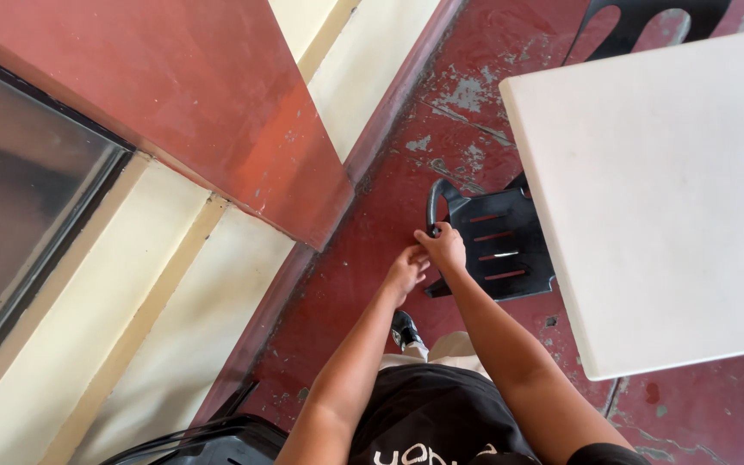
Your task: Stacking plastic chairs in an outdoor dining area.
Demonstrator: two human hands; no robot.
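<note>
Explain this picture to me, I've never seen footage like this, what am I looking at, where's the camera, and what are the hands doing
There is no machine here. The single picture comes from a camera worn on a person's head, looking straight down, so you see their own two bare arms and black shirt from above.

The right hand grips the curved backrest edge of a black plastic chair, which is tucked partly under a white square table. The left hand is close beside the right hand; whether it touches the chair, I cannot tell.

Nothing shows on the tabletop. Below is a worn red painted floor, with a cream and red wall on the left. Another black chair shows beyond the table.
</note>
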